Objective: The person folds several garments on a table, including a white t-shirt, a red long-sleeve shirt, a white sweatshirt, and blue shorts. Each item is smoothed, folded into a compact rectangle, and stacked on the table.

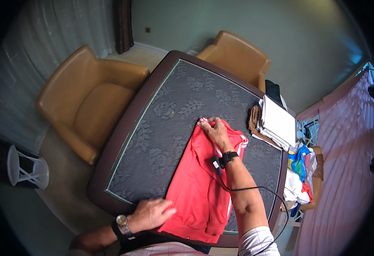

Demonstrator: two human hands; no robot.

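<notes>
A red track jacket (191, 192) with white stripes lies folded lengthwise on the dark patterned tabletop (161, 128). Its hem reaches over the near table edge. At the far end, by the white-trimmed collar, my right hand (217, 130) pinches the cloth between thumb and fingers. My left hand (151, 213) is at the jacket's lower left edge, slightly blurred, thumb and fingers apart and holding nothing. Whether its fingertips touch the cloth is hard to tell. A sleeve lies along the jacket's right side, partly hidden under my right forearm.
A stack of folded white cloth (278, 121) and a brown folded garment (254, 123) sit at the table's right edge. Mixed clothes (299, 176) are heaped on a chair beyond. Tan armchairs (91, 102) flank the table. A black cable (254, 188) runs from my right wrist.
</notes>
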